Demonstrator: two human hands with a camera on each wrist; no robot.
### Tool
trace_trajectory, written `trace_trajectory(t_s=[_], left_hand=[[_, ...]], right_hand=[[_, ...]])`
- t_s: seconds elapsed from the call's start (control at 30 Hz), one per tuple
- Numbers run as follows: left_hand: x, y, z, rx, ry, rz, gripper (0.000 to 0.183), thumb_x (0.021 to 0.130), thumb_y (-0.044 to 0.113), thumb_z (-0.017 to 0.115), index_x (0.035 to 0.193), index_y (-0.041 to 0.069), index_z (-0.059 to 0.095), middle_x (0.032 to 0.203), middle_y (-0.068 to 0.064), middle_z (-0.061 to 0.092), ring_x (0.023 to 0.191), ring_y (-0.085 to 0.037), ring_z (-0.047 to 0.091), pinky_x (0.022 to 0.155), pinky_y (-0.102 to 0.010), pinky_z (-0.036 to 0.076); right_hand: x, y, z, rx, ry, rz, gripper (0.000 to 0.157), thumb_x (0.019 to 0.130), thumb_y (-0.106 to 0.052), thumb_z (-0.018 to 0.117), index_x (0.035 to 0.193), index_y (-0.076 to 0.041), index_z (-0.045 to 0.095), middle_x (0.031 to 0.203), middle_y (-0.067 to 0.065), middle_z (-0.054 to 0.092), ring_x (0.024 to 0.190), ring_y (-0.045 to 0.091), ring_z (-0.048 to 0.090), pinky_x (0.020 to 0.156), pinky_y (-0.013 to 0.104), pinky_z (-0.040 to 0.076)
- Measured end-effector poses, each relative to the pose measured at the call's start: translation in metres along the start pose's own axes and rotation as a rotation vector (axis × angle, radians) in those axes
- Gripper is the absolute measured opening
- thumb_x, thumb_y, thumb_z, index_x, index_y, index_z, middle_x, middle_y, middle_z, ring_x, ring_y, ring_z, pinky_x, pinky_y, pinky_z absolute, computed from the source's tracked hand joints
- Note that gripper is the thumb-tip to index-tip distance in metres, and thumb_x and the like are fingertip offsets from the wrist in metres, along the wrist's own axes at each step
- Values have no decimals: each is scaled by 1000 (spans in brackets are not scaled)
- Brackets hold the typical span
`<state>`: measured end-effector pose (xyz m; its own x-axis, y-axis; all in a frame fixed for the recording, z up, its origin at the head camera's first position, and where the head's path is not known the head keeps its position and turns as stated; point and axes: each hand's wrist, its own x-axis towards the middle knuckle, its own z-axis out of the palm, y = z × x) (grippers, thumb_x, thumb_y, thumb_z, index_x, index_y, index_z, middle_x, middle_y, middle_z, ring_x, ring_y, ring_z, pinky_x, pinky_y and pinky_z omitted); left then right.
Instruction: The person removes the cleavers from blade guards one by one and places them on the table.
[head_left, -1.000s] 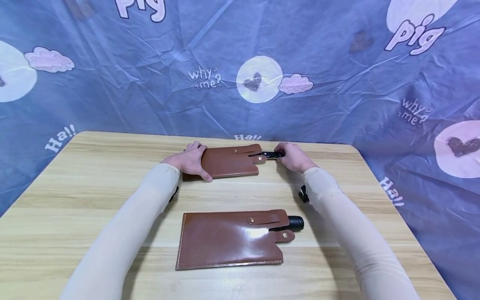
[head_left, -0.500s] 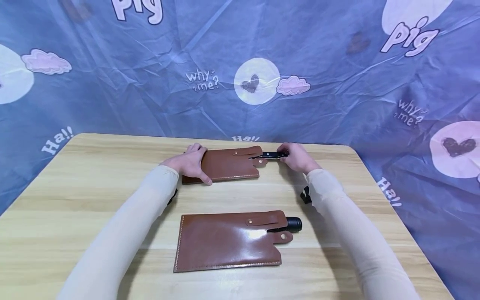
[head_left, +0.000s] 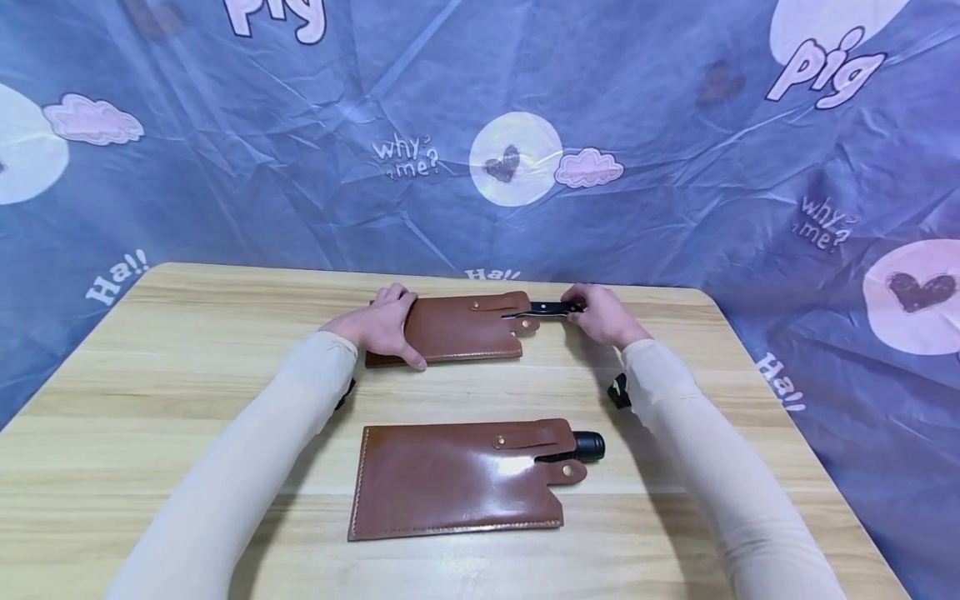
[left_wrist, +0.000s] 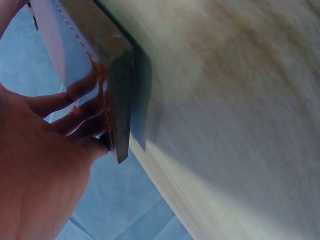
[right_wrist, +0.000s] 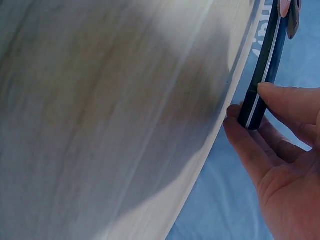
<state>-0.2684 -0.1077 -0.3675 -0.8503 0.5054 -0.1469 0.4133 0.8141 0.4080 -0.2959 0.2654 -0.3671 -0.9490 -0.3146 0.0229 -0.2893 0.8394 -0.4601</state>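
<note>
Mostly I'm looking at a wrinkled blue cloth backdrop printed with pale lettering and pink clouds, hanging just behind a pale wood-grain table. Two long cream sleeves reach across it, fencing in a glossy, flat, white-stitched brown leather sheath that neither hand touches. It lies well short of the work, so I count it no obstacle unless a sleeve drops and drags it. Beyond it, near the table's back edge, lies a matching far brown leather sheath, mouth to the right. The left hand spans its closed end, thumb at the near edge, fingers over the far side, holding it. The right hand has its thumb and fingertips closed in a pinch. Of two handles, the thicker, a black cylindrical one, pokes from the nearer sheath, close to the right sleeve. The pinched one, a slim black riveted handle, stands bare outside the far sheath's mouth. I can't see what is inside; I judge it a blade, so a crooked move could let an edge bite leather, and such a shallow pinch could slip. Smallest, a brown snap tab lies undone beside that slim handle and could snag it.
</note>
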Motion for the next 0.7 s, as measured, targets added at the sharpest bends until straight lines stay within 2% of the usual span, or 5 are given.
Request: trace_trajectory(t_s=[0.5, 0.7], left_hand=[[-3, -2, -2, 27, -7, -14, 122, 62, 44, 89, 148, -12, 23, 144, -27, 27, 133, -40, 24, 110, -48, 26], [-3, -2, 0, -1, -20, -10, 120, 63, 42, 89, 148, -12, 23, 143, -27, 27, 133, -40, 24, 109, -49, 28]], right_hand=[[0, 3, -3, 7, -2, -9, 30, 89, 5, 62, 119, 7, 62, 118, 25, 61, 113, 41, 55, 101, 51, 38], [-3, 6, -2, 8, -6, 1, 29, 89, 4, 63, 118, 7, 62, 118, 25, 61, 112, 41, 55, 101, 51, 38]])
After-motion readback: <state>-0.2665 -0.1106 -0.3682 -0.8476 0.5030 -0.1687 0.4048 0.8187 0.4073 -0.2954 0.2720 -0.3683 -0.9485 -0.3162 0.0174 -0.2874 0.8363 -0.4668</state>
